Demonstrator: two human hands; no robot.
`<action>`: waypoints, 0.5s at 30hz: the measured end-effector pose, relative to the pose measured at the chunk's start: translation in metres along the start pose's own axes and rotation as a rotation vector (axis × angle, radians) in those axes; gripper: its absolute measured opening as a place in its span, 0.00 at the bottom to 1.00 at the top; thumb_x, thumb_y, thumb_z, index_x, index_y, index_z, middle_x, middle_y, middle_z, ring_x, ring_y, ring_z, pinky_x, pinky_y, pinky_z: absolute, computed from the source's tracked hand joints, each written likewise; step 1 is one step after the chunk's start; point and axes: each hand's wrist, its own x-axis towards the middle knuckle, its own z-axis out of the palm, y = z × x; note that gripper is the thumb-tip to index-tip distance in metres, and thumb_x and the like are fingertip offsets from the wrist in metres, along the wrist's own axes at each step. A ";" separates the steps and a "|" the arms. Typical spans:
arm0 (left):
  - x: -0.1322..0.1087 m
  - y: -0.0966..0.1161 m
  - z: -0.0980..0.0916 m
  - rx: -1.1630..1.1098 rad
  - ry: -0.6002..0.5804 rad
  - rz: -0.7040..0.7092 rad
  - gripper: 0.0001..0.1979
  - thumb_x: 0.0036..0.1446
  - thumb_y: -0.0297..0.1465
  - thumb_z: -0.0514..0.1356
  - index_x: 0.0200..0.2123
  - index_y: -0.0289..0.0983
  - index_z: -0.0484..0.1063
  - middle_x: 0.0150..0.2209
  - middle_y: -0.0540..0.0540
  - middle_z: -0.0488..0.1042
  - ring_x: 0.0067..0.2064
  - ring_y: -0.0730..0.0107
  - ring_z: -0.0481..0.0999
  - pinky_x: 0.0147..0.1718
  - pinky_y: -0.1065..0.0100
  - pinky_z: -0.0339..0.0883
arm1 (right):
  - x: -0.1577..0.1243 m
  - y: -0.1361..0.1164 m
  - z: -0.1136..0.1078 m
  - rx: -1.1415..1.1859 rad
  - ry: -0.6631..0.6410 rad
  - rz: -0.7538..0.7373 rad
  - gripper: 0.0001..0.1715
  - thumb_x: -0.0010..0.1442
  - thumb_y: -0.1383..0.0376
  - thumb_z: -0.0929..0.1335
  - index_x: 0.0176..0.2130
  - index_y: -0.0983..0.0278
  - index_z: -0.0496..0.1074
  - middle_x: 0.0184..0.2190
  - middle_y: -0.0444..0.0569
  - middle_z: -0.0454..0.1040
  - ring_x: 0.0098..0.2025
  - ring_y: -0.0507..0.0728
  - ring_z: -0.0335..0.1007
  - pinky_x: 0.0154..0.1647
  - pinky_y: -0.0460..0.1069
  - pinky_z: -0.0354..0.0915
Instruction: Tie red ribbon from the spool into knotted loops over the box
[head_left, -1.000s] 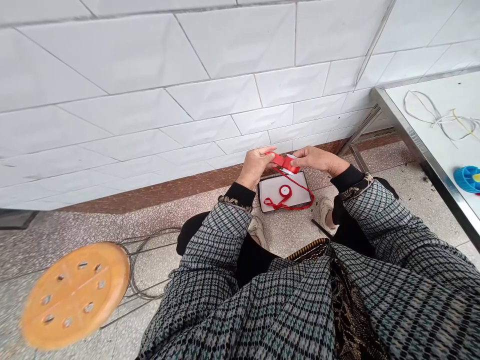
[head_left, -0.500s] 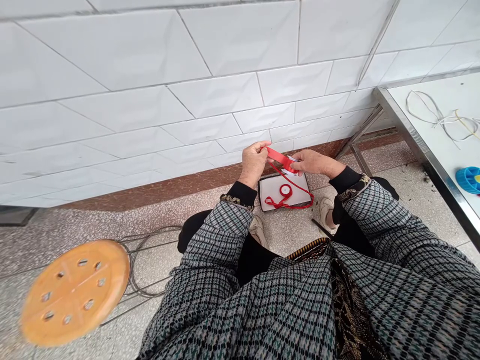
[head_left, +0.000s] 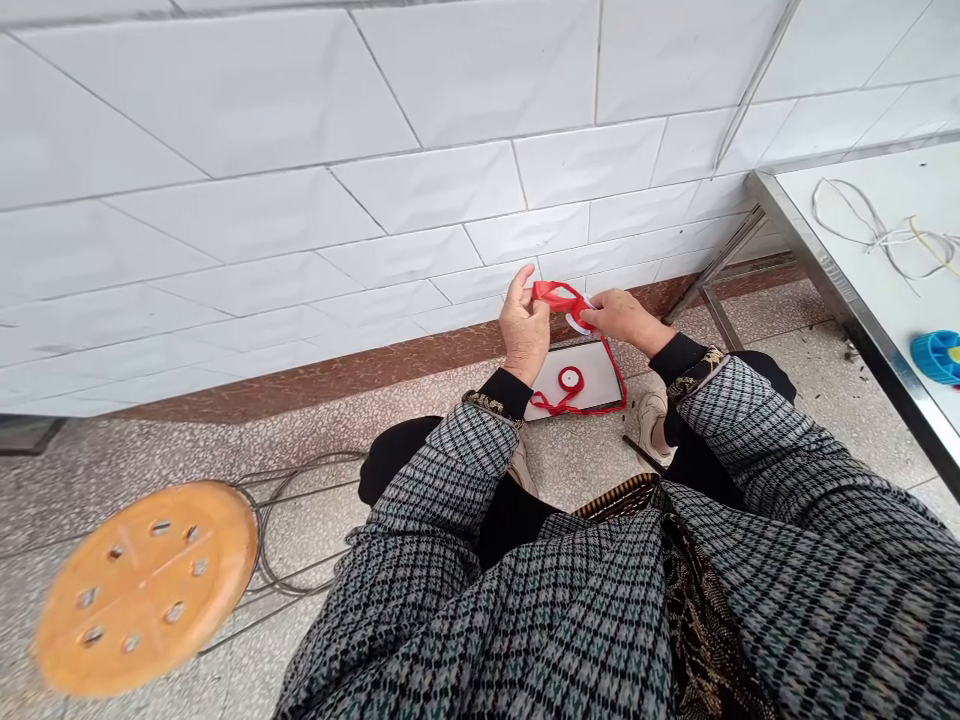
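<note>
While the left hand [head_left: 525, 325] and right hand [head_left: 619, 315] each pinch a looped red ribbon [head_left: 559, 293] held between them, its tail runs down to a spool [head_left: 571, 379] in a white tray [head_left: 600, 372] on the floor [head_left: 585, 455].

The ribbon [head_left: 559, 294] is bright red, as are the small spool [head_left: 571, 378] and the loose loops on the white card [head_left: 600, 365], which has a dark edge. The sleeves [head_left: 450, 480] show a black, grey and white check, and the black cuffs [head_left: 506, 390] have patterned gold trim. White wall tiles [head_left: 300, 150] sit above a reddish-brown skirting [head_left: 337, 372]. The floor [head_left: 225, 450] is speckled grey-pink. The stool seat [head_left: 146, 585], near left, is orange. A blue disc [head_left: 936, 357] lies on the white bench [head_left: 892, 310] at right.
</note>
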 end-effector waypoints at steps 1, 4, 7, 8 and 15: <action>-0.001 -0.001 0.001 0.009 0.002 0.000 0.27 0.65 0.23 0.54 0.67 0.40 0.65 0.43 0.45 0.82 0.46 0.68 0.83 0.51 0.65 0.77 | 0.001 0.000 0.000 0.009 0.015 -0.002 0.13 0.64 0.62 0.70 0.29 0.63 0.77 0.18 0.47 0.75 0.29 0.58 0.78 0.34 0.49 0.64; -0.006 -0.008 0.007 -0.001 -0.010 -0.028 0.26 0.69 0.26 0.52 0.69 0.40 0.63 0.39 0.47 0.81 0.42 0.69 0.84 0.47 0.65 0.79 | 0.006 0.002 0.002 0.088 0.043 0.023 0.13 0.64 0.64 0.70 0.27 0.63 0.75 0.17 0.47 0.74 0.27 0.57 0.77 0.32 0.49 0.65; -0.011 -0.016 0.013 -0.032 -0.040 -0.054 0.26 0.71 0.28 0.50 0.70 0.40 0.62 0.34 0.50 0.78 0.37 0.70 0.82 0.42 0.66 0.79 | 0.011 0.004 0.005 0.246 0.050 0.074 0.14 0.64 0.66 0.71 0.26 0.63 0.74 0.18 0.46 0.74 0.25 0.56 0.76 0.30 0.48 0.66; -0.013 -0.017 0.015 -0.033 -0.048 -0.050 0.26 0.71 0.28 0.50 0.70 0.41 0.63 0.33 0.51 0.78 0.35 0.71 0.81 0.41 0.67 0.78 | 0.013 0.004 0.006 0.318 0.051 0.102 0.14 0.64 0.67 0.72 0.26 0.63 0.74 0.18 0.46 0.75 0.24 0.55 0.75 0.30 0.48 0.67; -0.028 -0.007 0.014 0.109 -0.071 0.049 0.27 0.68 0.25 0.52 0.69 0.40 0.65 0.32 0.51 0.80 0.28 0.73 0.73 0.39 0.67 0.73 | 0.015 0.005 0.013 0.750 -0.010 0.244 0.12 0.72 0.66 0.66 0.34 0.65 0.73 0.22 0.47 0.78 0.24 0.53 0.78 0.34 0.48 0.75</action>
